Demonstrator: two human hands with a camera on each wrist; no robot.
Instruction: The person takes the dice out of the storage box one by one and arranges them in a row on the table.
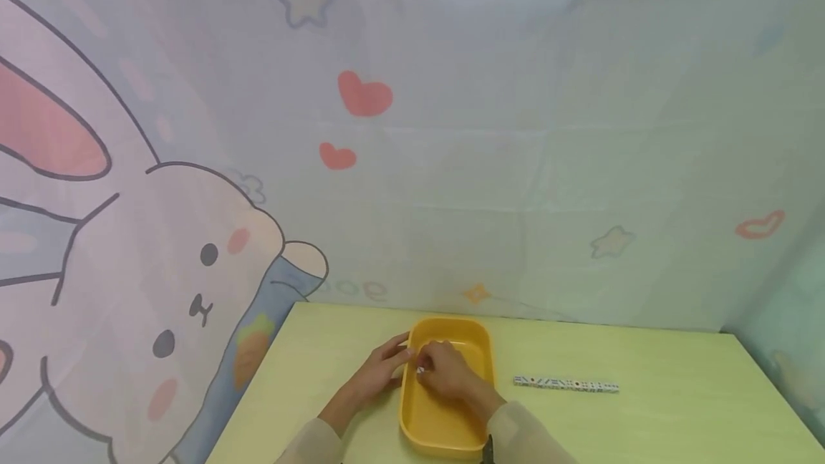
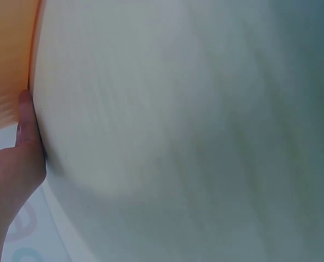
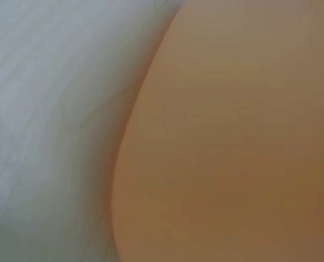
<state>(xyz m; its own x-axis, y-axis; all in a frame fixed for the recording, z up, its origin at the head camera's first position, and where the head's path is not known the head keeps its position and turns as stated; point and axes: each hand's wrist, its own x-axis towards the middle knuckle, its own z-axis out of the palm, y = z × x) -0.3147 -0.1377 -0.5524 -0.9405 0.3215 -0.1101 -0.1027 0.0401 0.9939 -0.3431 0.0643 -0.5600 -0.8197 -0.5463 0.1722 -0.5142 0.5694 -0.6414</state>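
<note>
A yellow rectangular tray point(image 1: 445, 424) stands on the table, its left wall beside my left hand point(image 1: 377, 371). That hand rests against the outside of the wall with its fingers fairly straight; the left wrist view shows the hand point(image 2: 20, 147) touching the orange-looking tray side point(image 2: 9, 60). Inside the tray, my right hand point(image 1: 447, 371) has its fingers curled and pinches small white dice point(image 1: 421, 370), mostly hidden by the fingers. How many it holds cannot be seen. Only the tray wall point(image 3: 222, 136) fills the right wrist view, without the hand.
To the right of the tray, a straight row of white dice point(image 1: 566, 384) with red and dark dots lies on the pale yellow-green table point(image 1: 677, 407). Behind the table hangs a cloth backdrop point(image 1: 451, 235) with a rabbit, hearts and stars.
</note>
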